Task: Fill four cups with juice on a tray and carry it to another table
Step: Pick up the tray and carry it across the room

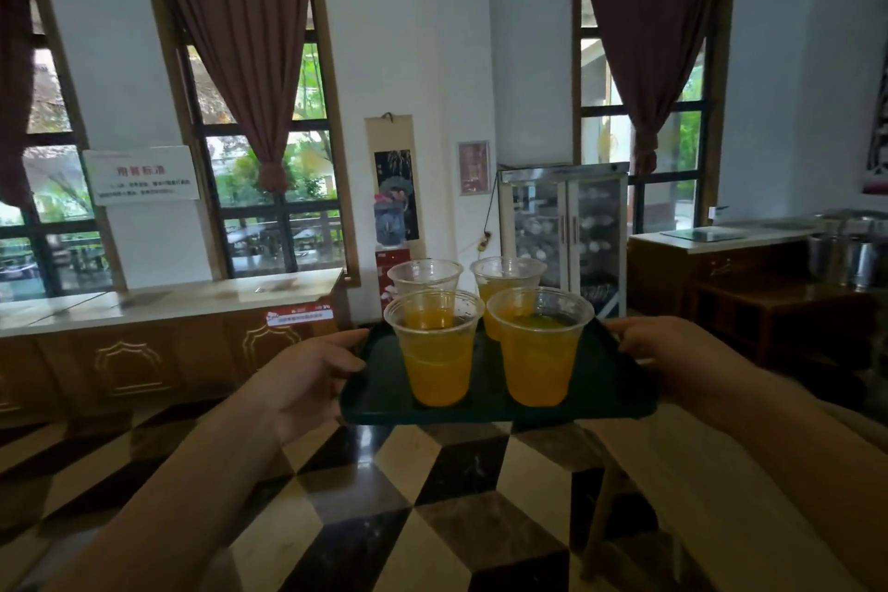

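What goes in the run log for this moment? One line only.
phase: carry | left hand: grips tray left edge | right hand: grips right edge | four cups: upright, juice in | tray: over floor

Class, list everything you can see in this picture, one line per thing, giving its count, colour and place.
cups: four, clear plastic with orange juice, upright on the tray
tray: one, dark green, held in the air above the floor
floor: one, cream, brown and black cube pattern, below
curtains: three, reddish brown, tied at the windows
long counter: one, pale top on wood cabinets, left wall
glass cabinet: one, steel-framed, back centre
hanging scroll: one, dark picture, wall
metal pots: silver, far right; count unclear
left hand: grip on tray's left edge
right hand: grip on tray's right edge
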Available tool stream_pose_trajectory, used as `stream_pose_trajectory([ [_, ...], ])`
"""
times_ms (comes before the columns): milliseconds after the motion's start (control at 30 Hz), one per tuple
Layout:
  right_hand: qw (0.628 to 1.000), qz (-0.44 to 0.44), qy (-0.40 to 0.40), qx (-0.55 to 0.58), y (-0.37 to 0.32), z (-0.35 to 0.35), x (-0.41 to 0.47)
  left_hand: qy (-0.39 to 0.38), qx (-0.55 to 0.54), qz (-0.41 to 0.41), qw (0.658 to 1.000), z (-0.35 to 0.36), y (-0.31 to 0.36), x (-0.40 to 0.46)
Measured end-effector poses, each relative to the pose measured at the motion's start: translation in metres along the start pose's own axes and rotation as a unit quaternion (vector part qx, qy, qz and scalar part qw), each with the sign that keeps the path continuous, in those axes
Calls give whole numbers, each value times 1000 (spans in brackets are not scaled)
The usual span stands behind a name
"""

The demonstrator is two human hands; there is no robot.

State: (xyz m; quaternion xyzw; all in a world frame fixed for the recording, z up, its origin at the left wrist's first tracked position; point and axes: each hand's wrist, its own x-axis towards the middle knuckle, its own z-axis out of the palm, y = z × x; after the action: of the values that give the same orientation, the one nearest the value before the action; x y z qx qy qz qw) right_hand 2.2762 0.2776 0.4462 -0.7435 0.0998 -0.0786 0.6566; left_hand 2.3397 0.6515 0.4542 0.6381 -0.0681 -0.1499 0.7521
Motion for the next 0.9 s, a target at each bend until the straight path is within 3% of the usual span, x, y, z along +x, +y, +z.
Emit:
stream_pose_trajectory([
  [333,998,6,56,-12,6,-55,115,-84,-2,-14,996,32,-3,181],
  [733,979,27,190,-62,15,-108,204,-213,-31,-41,976,93,-11,377],
  [900,973,34,227,-4,12,-117,235,-259,-26,-49,964,124,5,463],
])
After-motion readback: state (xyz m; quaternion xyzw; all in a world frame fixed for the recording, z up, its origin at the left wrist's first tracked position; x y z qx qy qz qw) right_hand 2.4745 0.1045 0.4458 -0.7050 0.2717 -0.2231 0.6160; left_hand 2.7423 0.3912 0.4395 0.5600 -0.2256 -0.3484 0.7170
